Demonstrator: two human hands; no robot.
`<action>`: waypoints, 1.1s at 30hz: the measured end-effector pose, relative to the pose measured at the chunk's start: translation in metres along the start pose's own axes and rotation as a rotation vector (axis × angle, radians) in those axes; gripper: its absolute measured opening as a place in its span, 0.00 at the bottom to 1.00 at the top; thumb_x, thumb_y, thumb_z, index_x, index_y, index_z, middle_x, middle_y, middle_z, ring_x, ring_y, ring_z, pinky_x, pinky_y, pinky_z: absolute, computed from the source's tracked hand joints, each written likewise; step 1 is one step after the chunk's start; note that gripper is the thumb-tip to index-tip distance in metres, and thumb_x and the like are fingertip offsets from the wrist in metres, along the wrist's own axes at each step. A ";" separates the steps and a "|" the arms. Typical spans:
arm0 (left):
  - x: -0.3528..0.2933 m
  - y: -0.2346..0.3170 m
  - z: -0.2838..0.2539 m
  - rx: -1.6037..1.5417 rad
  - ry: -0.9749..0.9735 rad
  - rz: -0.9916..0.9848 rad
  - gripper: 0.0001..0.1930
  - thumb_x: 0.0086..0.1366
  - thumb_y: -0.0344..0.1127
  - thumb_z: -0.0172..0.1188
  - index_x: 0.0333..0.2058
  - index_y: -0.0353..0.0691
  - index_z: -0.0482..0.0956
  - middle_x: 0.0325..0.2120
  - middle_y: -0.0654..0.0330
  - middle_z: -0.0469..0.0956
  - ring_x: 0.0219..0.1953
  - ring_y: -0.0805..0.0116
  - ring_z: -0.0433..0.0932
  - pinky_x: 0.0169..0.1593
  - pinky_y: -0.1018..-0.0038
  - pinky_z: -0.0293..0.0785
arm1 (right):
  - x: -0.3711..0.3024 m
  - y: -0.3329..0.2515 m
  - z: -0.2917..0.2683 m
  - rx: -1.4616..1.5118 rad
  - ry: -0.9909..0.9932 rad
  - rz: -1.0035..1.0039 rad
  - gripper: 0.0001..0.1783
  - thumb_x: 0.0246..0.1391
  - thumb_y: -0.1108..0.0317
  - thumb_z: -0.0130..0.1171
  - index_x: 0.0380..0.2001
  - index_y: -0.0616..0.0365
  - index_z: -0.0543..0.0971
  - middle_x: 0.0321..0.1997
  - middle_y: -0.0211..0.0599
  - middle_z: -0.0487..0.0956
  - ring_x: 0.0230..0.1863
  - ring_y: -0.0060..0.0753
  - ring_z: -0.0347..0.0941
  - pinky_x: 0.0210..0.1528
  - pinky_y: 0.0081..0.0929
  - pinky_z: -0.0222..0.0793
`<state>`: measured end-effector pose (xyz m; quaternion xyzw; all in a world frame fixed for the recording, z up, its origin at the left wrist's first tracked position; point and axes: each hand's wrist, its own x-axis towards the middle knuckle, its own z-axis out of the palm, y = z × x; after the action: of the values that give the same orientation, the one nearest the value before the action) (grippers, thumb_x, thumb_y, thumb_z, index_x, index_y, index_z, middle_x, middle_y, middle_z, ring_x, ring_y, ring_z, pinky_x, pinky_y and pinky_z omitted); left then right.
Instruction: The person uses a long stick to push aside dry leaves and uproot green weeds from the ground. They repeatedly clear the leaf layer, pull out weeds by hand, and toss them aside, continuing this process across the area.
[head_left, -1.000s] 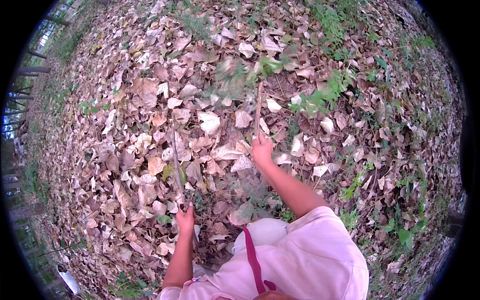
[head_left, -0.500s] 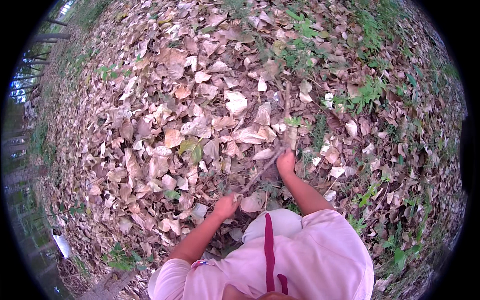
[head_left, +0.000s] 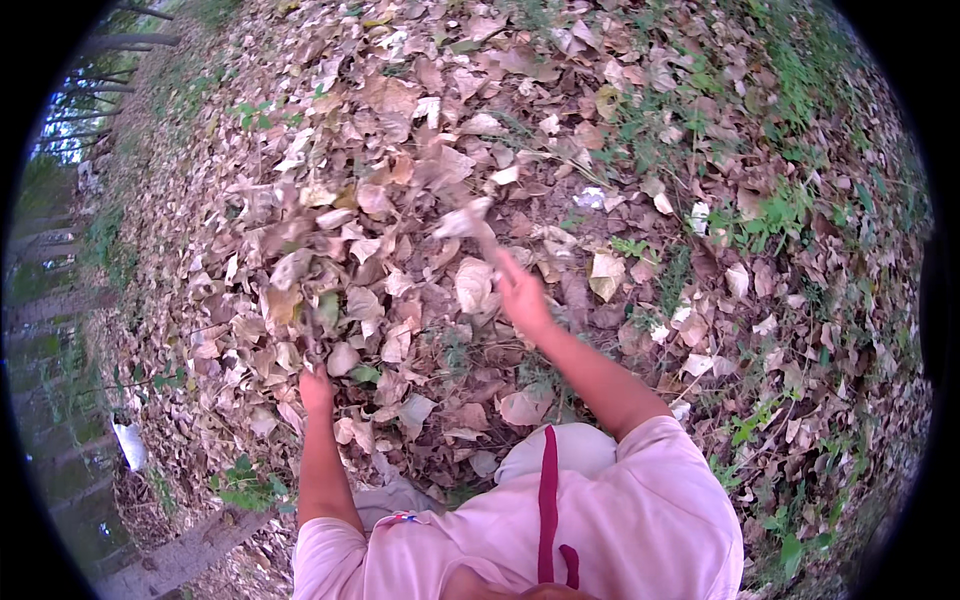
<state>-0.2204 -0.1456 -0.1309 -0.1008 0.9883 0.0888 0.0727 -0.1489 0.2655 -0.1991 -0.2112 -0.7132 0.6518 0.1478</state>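
My right hand (head_left: 522,298) is out over the leaf litter, closed around a stick (head_left: 487,245) that points away up-left and is smeared by motion. A pale leaf (head_left: 463,219) shows at the stick's far end; whether it touches the stick I cannot tell. Further left, my left hand (head_left: 316,390) is closed on a second, thin dark stick (head_left: 311,330), whose far part blurs into the leaves. Dry brown leaves (head_left: 400,345) lie all around both hands, and some left of centre look blurred as if moving.
Green weeds (head_left: 775,215) grow on the right, and a small plant (head_left: 245,485) stands at the lower left. A white object (head_left: 130,445) lies at the left edge, near a log-like strip (head_left: 190,550). Tree trunks (head_left: 125,42) rise at the far left.
Both hands have swung left with their sticks, the left hand farther out from the body. Leaves left of centre have shifted, and barer soil shows where the right-hand stick was.
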 end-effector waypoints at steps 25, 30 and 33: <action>-0.182 0.061 0.041 -0.239 -0.466 0.237 0.26 0.57 0.59 0.48 0.30 0.37 0.74 0.19 0.45 0.74 0.25 0.46 0.75 0.29 0.58 0.70 | 0.046 0.006 0.064 -0.082 -0.265 0.139 0.22 0.50 0.69 0.52 0.51 0.59 0.69 0.27 0.32 0.76 0.23 0.16 0.67 0.26 0.16 0.65; -0.171 0.072 0.070 -0.081 -0.767 0.325 0.31 0.56 0.65 0.42 0.32 0.39 0.74 0.22 0.45 0.75 0.29 0.48 0.75 0.35 0.58 0.70 | 0.021 0.025 -0.012 0.298 0.081 0.466 0.19 0.54 0.72 0.48 0.51 0.55 0.69 0.17 0.24 0.68 0.12 0.13 0.56 0.09 0.16 0.51; -0.143 0.079 0.084 0.141 -0.928 0.426 0.31 0.57 0.65 0.41 0.34 0.40 0.75 0.27 0.46 0.76 0.33 0.49 0.75 0.38 0.58 0.70 | 0.003 0.043 -0.040 0.143 0.125 0.364 0.20 0.54 0.71 0.48 0.52 0.57 0.69 0.17 0.25 0.68 0.12 0.13 0.56 0.10 0.15 0.51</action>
<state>-0.0879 -0.0265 -0.1772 0.1579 0.8542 0.0702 0.4904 -0.1272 0.3043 -0.2381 -0.3656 -0.6046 0.7024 0.0864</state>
